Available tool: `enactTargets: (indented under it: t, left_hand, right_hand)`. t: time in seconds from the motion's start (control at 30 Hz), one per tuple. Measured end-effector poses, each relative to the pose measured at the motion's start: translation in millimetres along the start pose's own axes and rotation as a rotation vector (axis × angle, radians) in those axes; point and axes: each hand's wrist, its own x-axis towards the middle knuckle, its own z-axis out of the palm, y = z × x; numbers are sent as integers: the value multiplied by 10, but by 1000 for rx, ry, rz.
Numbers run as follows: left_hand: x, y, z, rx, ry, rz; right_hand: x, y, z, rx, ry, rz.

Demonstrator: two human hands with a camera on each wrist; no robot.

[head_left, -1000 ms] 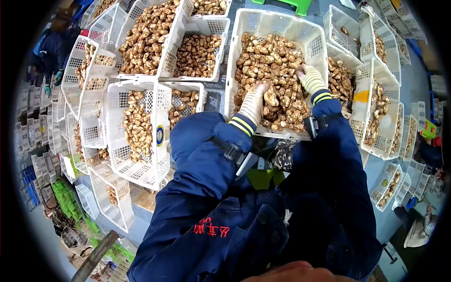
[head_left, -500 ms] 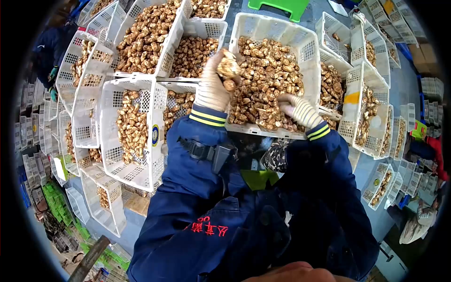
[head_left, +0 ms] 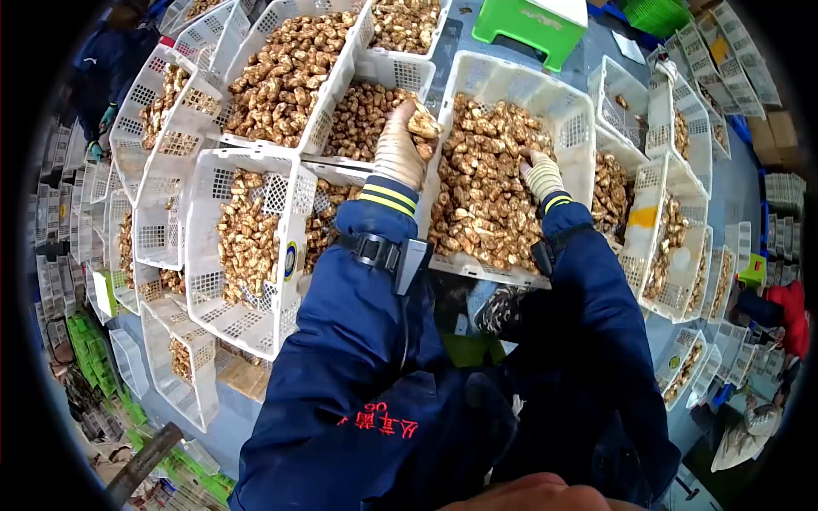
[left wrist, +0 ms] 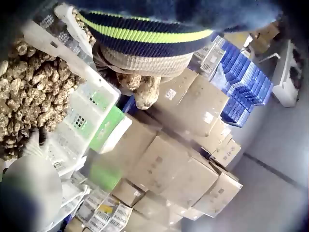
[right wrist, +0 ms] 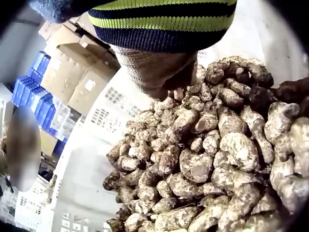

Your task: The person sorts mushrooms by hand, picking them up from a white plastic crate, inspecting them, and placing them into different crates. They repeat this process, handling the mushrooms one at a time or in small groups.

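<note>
A lumpy brown oyster (head_left: 423, 126) is pinched in the gloved left hand (head_left: 399, 155) and held up in the air, over the edge where the big white crate (head_left: 573, 128) meets the smaller crate (head_left: 400, 73) beside it. The gloved right hand (head_left: 541, 175) is laid on the pile of oysters (head_left: 486, 200) in the big crate, near its right wall. Its fingers are hidden among the shells, so it cannot be told if they are spread or curled.
</note>
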Motion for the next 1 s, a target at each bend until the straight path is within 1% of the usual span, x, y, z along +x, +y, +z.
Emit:
enactTargets:
  t: [0.03,0.1,0.17,0.2,0.23,0.27,0.3,0.33,0.37,0.43,0.47,0.5,0.53,0.57,0.63,0.67,0.7,0.73,0.77,0.8,0.83,0.9,0.97,1.0]
  left_hand:
    - [88,-37,-49,20,-5,33]
    - [121,-42,0,13,62,-27]
    - [161,-52,-44,-3,-12,-29]
    - [181,-74,-14,-10,10,-10]
    - [190,-81,11,-17,33,8]
    - [176,-38,-20,23,10,-23]
    - [191,-33,6,14,97,-63]
    - [247,-58,-67,10,64,-44]
    - [280,-65,-118,7,31,-24]
    - [314,-64,-103,-53,50,-47]
    - [239,-12,-41,-62,67,-44]
    - [175,40,7,-73,85,-39]
    - [145,72,23,-102,52,-36]
    - [114,106,45,-86,66,-28]
    - [88,143,86,-143,42,-44]
    - [122,145,57,-104,99,-60]
    - [148,153,33,-62,155,-73]
    - [92,173,79,-119,101,-72]
    - [62,205,107,-115,112,-67]
    - [34,231,132,-110,123,-62]
    - [5,254,161,-108,134,-56]
    - [29,268,128,-148,92,-4]
    - [226,215,-50,-146,30,23]
    - [109,283,76,-140,130,-34]
  right_hand:
    - [82,31,68,42,72,-53]
    - [350,54,194,-69,67,-55]
    - [409,-100,170,-27,71,-83]
    - [469,-222,161,-67,-9,17]
    - [520,-285,181,-135,-40,44]
    - [564,-349,206,-183,-43,69]
    - [591,-403,226,-230,-48,94]
    - [596,-327,323,-243,17,29]
    - [647,-281,344,-211,2,39]
    - [673,-154,276,-46,1,-33]
    - [614,-107,195,174,-33,9]
    - [677,237,433,542,57,23]
    - [509,127,244,964,-69,128]
    - [253,5,-23,1378,-201,239]
    - [15,-5,-177,1702,-406,157]
    - [-92,-104,-214,1671,-348,240]
    - [-67,-162,-204,1562,-334,313]
    - [-71,-354,-230,1393,-295,284]
    - [-60,-512,-259,1226,-257,253]
    - [109,-445,-76,1062,-251,251]
    - [202,-529,-29,653,-204,87]
    - [398,-698,261,363,-173,-16]
    - [363,-1210,163,-16,-148,-246]
    - [515,-1280,295,-196,-256,-223]
